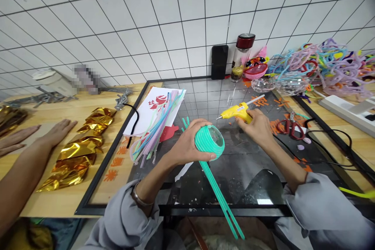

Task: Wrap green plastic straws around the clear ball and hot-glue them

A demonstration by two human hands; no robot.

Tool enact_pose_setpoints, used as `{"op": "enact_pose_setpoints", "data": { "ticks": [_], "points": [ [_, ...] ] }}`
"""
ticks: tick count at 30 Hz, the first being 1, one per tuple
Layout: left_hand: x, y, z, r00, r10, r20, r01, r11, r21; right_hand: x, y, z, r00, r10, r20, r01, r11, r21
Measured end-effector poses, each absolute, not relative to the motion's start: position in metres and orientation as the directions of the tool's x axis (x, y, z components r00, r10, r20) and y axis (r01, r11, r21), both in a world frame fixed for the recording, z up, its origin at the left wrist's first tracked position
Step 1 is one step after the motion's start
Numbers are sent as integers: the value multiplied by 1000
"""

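Note:
My left hand [187,142] is closed around a small round clear cup wrapped in rings of teal pipe cleaner [206,142]. Its open mouth tilts up and to the right. Long teal pipe cleaners [218,193] lie beneath it, reaching past the table's front edge; whether they join the cup I cannot tell. In my right hand [258,125] is a yellow hot glue gun [236,112], gripped by its handle. A pale glue stick sticks out of its back, and its metal nozzle points left, a short way from the cup without touching it.
Pastel pipe cleaners [159,125] lie on white paper [140,113] to the left. Red-handled scissors [290,127] and a black cord [331,156] lie right. A glass bottle [241,58] and phone [219,62] stand behind. Another person's hands [55,134] rest near gold foil [80,152].

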State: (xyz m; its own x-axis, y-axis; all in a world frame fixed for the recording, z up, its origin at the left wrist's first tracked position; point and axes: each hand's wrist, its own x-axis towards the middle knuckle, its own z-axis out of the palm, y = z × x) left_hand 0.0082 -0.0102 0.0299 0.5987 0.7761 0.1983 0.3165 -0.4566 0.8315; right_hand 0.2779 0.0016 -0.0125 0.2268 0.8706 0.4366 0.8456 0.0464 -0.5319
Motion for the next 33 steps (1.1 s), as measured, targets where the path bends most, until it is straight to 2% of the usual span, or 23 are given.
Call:
{"op": "enact_pose_setpoints", "data": {
  "ticks": [4,10,13,15,17,19,22,24,27,33],
  "points": [
    [8,-11,31,611,764,205,332,-483,810,274,11,-21,208,872,444,907,-1,-422],
    [7,-9,31,621,758,197,353,-495,794,281,18,-24,186,945,270,960,-117,-254],
    [7,-9,32,627,752,203,342,-500,795,286,18,-24,169,948,269,970,-113,-214],
    [7,-9,32,627,750,210,339,-505,794,287,16,-21,137,937,320,983,-87,-164],
    [7,-10,33,628,748,216,335,-510,792,282,12,-13,74,894,442,988,-6,-154],
    [7,-10,33,627,747,219,336,-514,790,270,4,0,-2,800,601,959,173,-227],
    [8,-11,31,622,749,227,334,-517,788,243,-14,27,-159,639,753,768,559,-312],
    [8,-10,30,618,748,242,321,-521,791,225,-27,41,-256,540,802,671,697,-255],
    [9,-9,28,617,743,257,309,-530,790,209,-37,49,-335,481,810,643,745,-177],
    [10,-10,29,622,740,257,334,-547,767,209,-30,37,-400,456,795,667,740,-90]
  ]
}}
